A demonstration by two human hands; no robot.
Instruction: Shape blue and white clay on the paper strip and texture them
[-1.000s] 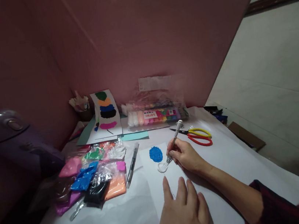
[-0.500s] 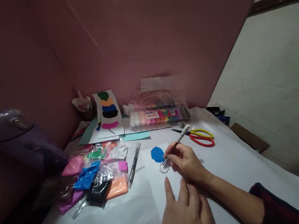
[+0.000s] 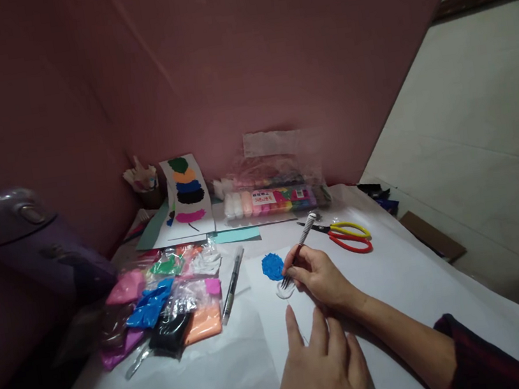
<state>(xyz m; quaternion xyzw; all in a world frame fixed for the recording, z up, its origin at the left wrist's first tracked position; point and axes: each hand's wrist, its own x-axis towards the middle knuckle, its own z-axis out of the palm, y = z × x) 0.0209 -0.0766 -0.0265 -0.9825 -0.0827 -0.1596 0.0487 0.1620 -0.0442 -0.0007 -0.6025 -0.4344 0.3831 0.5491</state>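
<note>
My right hand (image 3: 322,276) pinches a small fork (image 3: 304,232) with a black-and-white striped handle. Its tines point down and touch a ring of white clay (image 3: 283,292) on a white paper sheet (image 3: 271,331). Just above that ring, a rough-textured blue clay disc (image 3: 272,267) is stuck to the same sheet. My left hand (image 3: 320,366) lies flat over the lower part of the sheet with fingers spread, and covers some of it.
Bagged coloured clay (image 3: 167,310) and a pen (image 3: 233,285) lie left. Scissors (image 3: 350,238) with yellow and red handles lie right. Behind are a clay pack (image 3: 272,200) and a card with coloured patches (image 3: 191,196). A purple bottle (image 3: 39,245) stands far left.
The fork handle has tilted more upright and its top has moved left. My right hand has shifted slightly left; my left hand stays in place.
</note>
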